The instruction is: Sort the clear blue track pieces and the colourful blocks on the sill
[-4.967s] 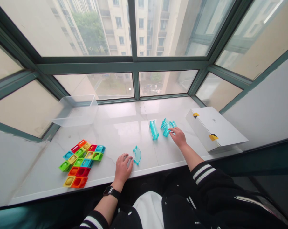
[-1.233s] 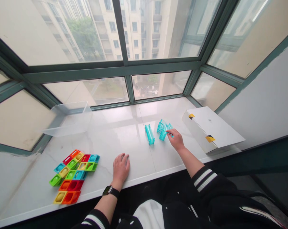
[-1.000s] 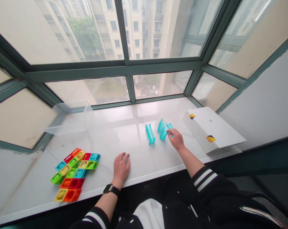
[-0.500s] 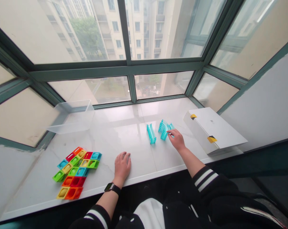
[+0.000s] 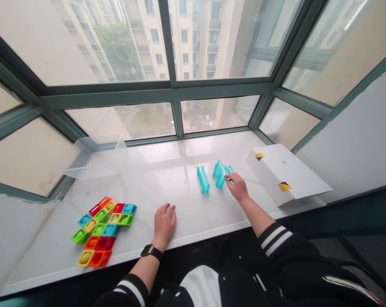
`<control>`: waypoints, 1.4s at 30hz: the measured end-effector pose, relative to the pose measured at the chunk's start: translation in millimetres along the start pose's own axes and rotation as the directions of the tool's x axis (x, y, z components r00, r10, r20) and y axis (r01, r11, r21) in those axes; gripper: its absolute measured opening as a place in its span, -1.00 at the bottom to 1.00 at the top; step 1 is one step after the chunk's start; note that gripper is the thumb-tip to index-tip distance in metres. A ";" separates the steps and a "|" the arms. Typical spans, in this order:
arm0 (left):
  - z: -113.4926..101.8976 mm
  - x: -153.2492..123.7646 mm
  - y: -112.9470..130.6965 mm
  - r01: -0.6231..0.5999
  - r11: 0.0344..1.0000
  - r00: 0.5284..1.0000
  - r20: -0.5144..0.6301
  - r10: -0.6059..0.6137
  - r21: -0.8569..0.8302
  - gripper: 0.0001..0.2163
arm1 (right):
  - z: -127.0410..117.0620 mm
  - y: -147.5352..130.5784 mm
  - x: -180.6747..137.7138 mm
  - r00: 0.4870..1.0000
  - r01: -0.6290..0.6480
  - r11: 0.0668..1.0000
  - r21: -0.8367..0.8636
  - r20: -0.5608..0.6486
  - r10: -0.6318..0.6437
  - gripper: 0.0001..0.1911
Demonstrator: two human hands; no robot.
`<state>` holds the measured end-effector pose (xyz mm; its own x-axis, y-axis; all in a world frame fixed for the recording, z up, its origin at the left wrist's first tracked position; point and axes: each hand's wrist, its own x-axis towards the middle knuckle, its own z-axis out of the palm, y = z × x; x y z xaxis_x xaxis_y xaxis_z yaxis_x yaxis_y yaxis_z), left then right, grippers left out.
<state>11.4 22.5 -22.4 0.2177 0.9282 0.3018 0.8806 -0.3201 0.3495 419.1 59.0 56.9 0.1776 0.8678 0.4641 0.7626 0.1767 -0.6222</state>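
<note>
My left hand [image 5: 165,221] lies flat on the white marble sill near its front edge, fingers stretched out and nothing in it; a dark watch is on the wrist. My right hand [image 5: 238,187] reaches forward, its thumb and forefinger pinched on a piece at the right end of a fanned cluster of translucent teal curved pieces [image 5: 219,173]. Just left of that cluster stands a row of teal straight pieces [image 5: 203,179]. Far to the left lies a flat patch of joined colourful blocks [image 5: 102,224] in orange, red, yellow, green and blue.
A clear plastic tub [image 5: 97,155] stands at the back left by the window frame. A white cardboard box [image 5: 285,175] with yellow tape lies at the right end of the sill [image 5: 167,170]. Windows wall the far side.
The single teal curved piece that lay beside my left hand five seconds ago is no longer in sight. Over the last second both hands have stayed put; only the view shifted slightly.
</note>
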 end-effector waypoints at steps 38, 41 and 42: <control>-1.7 -2.0 6.3 0.035 0.997 0.999 -0.004 -0.036 -0.072 -0.69 | 28.0 7.3 -154.3 0.978 -0.063 0.996 -0.068 0.196 0.075 -0.74; -1.5 -1.2 7.1 0.039 0.995 0.999 0.001 -0.039 -0.092 -0.70 | 31.1 2.8 -154.3 0.983 -0.016 0.987 -0.160 0.178 0.045 -0.74; -2.9 -0.8 7.0 0.039 0.993 0.999 0.008 -0.039 -0.110 -0.70 | 31.6 2.3 -153.4 0.984 -0.003 0.984 -0.178 0.177 0.035 -0.74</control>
<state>16.1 18.9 -17.6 0.1867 0.9412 0.2815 0.8368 -0.3025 0.4564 374.0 -59.1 -35.7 0.0917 0.9419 0.3233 0.8604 0.0885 -0.5019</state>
